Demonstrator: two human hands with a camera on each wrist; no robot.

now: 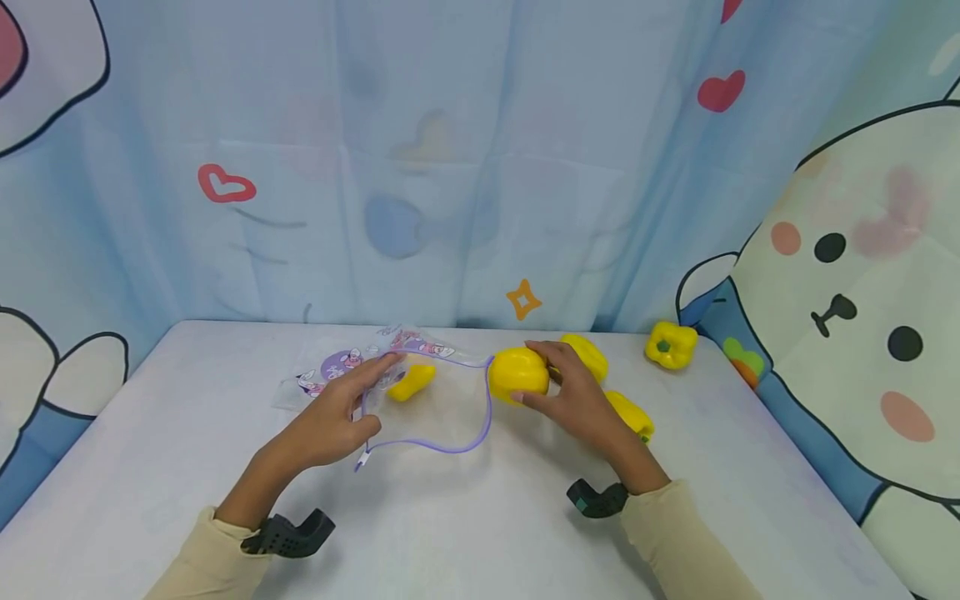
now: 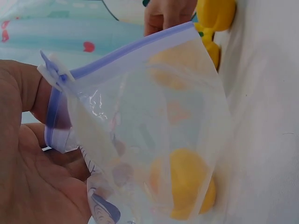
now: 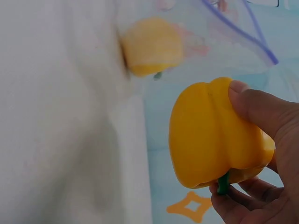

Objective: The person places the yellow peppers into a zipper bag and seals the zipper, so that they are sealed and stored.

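Note:
A clear zip bag [image 1: 341, 364] with a purple rim and printed pictures stands on the table, its mouth spread wide toward me. My left hand [image 1: 333, 421] holds the left end of that rim, near the white slider [image 2: 56, 72]. Inside the bag lies one yellow bell pepper [image 2: 187, 186], seen through the film. Thumb and fingers of my right hand [image 1: 581, 396] grip another yellow bell pepper [image 3: 210, 135] by its sides, with its green stem near the fingertips. In the head view this pepper is at the right edge of the bag's mouth.
Two more yellow peppers, a rear one [image 1: 587, 357] and a nearer one [image 1: 630, 414], lie beside my right hand, partly hidden by it. Another pepper [image 1: 671, 345] sits at the back right of the white table [image 1: 465, 525]. A printed curtain [image 1: 300, 250] hangs behind.

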